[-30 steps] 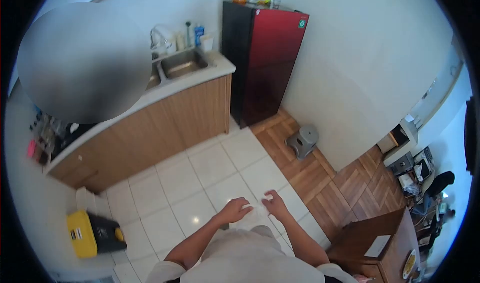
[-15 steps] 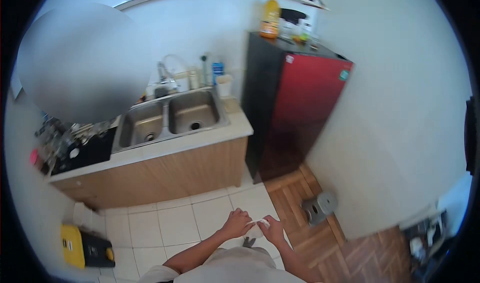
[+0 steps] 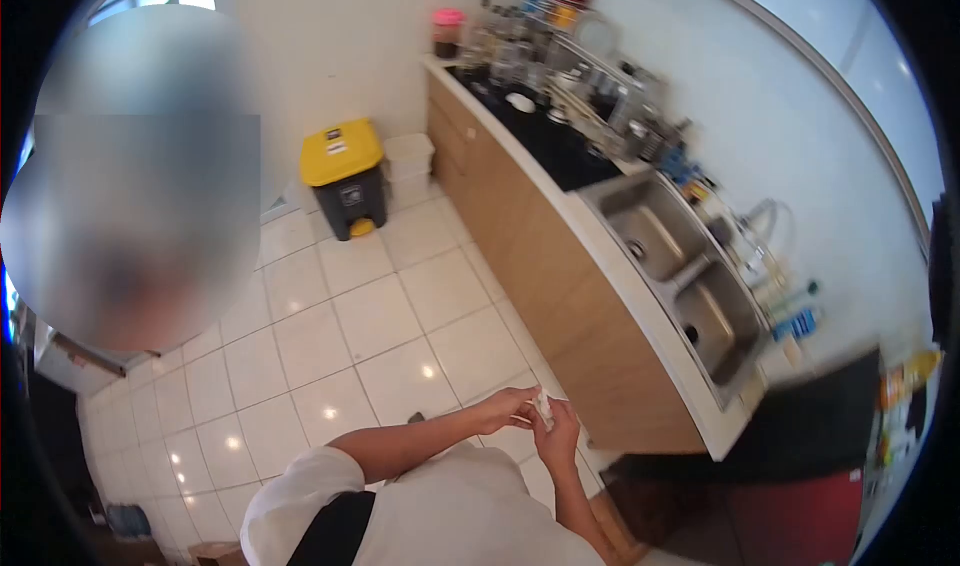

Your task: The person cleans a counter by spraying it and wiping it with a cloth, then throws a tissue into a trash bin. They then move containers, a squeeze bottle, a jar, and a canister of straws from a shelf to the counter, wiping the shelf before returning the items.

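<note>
Both hands are close together in front of the white shirt, at the lower middle of the view. My left hand (image 3: pixel 508 411) has its fingers closed on a small white item (image 3: pixel 544 406), which looks like a cloth or tissue. On the other side of it, my right hand (image 3: pixel 558 432) pinches the same item. The tiled floor lies beneath the hands, and the counter's wooden front is just beyond them.
A counter (image 3: pixel 640 336) with a double sink (image 3: pixel 715 316) runs diagonally on the right, crowded with dishes. The red fridge (image 3: pixel 790 516) is at lower right. A yellow-lidded bin (image 3: pixel 345 156) and a white container (image 3: pixel 408 156) stand near the wall.
The view has swung left and tilted, so the counter and fridge now lie to the right and the bin is at upper middle. Both hands remain on the white item.
</note>
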A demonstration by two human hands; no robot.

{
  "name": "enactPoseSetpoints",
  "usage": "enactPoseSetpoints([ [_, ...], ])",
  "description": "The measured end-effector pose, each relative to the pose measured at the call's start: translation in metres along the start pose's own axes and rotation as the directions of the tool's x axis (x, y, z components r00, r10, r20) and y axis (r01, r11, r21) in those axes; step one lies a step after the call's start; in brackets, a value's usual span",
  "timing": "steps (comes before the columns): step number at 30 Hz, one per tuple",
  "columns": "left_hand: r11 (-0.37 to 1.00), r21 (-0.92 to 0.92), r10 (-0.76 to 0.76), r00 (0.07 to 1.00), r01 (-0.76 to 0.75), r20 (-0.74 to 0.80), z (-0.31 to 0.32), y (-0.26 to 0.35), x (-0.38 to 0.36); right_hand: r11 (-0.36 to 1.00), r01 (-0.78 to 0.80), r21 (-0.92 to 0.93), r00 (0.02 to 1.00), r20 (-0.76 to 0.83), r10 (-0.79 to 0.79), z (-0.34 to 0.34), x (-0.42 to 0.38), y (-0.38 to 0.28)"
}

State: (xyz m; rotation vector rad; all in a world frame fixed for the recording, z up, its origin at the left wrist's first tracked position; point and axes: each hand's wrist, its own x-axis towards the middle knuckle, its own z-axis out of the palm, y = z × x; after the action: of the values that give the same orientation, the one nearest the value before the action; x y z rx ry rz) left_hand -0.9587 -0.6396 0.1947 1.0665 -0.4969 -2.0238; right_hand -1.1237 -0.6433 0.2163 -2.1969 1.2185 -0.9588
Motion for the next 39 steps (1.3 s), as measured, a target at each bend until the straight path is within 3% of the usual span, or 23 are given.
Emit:
enactPoseSetpoints([
  [1, 0.994, -0.102, -0.032, 0.999, 0.033, 0.009, -0.025, 0.016, -0.011, 0.999, 0.020, 0.050, 0.999, 0.047, -0.023, 0.021, 0.017, -0.001],
  [4, 0.989, -0.146, -0.008, 0.999, 0.003, -0.032, -0.112, 0.046, -0.047, 0.937, -0.290, 0.195, 0.910, 0.360, 0.207, 0.085, 0.071, -0.018],
  [7, 0.980, -0.158, 0.104, 0.990, -0.117, -0.091, -0.190, 0.079, -0.084, 0.752, -0.575, 0.323, 0.791, 0.454, 0.410, 0.157, 0.117, -0.030],
  [10, 0.940, -0.245, 0.145, 0.928, -0.237, -0.343, -0.266, 0.096, -0.099, 0.561, -0.590, 0.581, 0.807, 0.409, 0.426, 0.218, 0.164, -0.033],
  [13, 0.867, -0.326, 0.155, 0.828, -0.376, -0.539, -0.348, 0.111, -0.107, 0.490, -0.607, 0.626, 0.793, 0.430, 0.432, 0.265, 0.224, -0.041],
  [17, 0.849, -0.347, 0.003, 0.662, -0.397, -0.749, -0.461, 0.100, -0.099, 0.454, -0.672, 0.585, 0.741, 0.525, 0.419, 0.335, 0.315, -0.039],
  [19, 0.852, -0.362, -0.082, 0.586, -0.378, -0.806, -0.534, 0.058, -0.096, 0.415, -0.744, 0.524, 0.668, 0.593, 0.449, 0.380, 0.359, -0.043],
  [21, 0.801, -0.428, -0.247, 0.421, -0.419, -0.873, -0.566, 0.042, -0.121, 0.321, -0.790, 0.523, 0.614, 0.663, 0.429, 0.441, 0.410, -0.058],
  [24, 0.710, -0.464, -0.450, 0.165, -0.529, -0.878, -0.595, 0.024, -0.166, 0.299, -0.862, 0.410, 0.474, 0.861, 0.186, 0.521, 0.490, -0.091],
  [26, 0.720, -0.421, -0.446, 0.096, -0.552, -0.890, -0.600, 0.040, -0.189, 0.213, -0.892, 0.399, 0.415, 0.909, 0.038, 0.562, 0.544, -0.137],
  [29, 0.666, -0.447, -0.488, 0.105, -0.597, -0.867, -0.614, 0.057, -0.204, 0.163, -0.918, 0.363, 0.353, 0.932, -0.088, 0.614, 0.605, -0.192],
  [31, 0.648, -0.468, -0.514, 0.108, -0.600, -0.851, -0.638, 0.072, -0.192, 0.220, -0.922, 0.320, 0.321, 0.947, -0.032, 0.656, 0.631, -0.201],
  [33, 0.628, -0.495, -0.511, 0.162, -0.600, -0.844, -0.666, 0.073, -0.182, 0.289, -0.910, 0.296, 0.334, 0.938, 0.089, 0.695, 0.638, -0.191],
  [35, 0.674, -0.557, -0.527, 0.212, -0.485, -0.823, -0.700, 0.098, -0.166, 0.406, -0.866, 0.290, 0.410, 0.878, 0.246, 0.731, 0.649, -0.168],
  [38, 0.772, -0.596, -0.530, 0.294, -0.219, -0.795, -0.764, 0.144, -0.151, 0.361, -0.901, 0.240, 0.396, 0.795, 0.459, 0.755, 0.670, -0.153],
  [39, 0.815, -0.529, -0.463, 0.284, -0.235, -0.839, -0.785, 0.168, -0.152, 0.355, -0.902, 0.245, 0.401, 0.779, 0.482, 0.765, 0.678, -0.150],
])
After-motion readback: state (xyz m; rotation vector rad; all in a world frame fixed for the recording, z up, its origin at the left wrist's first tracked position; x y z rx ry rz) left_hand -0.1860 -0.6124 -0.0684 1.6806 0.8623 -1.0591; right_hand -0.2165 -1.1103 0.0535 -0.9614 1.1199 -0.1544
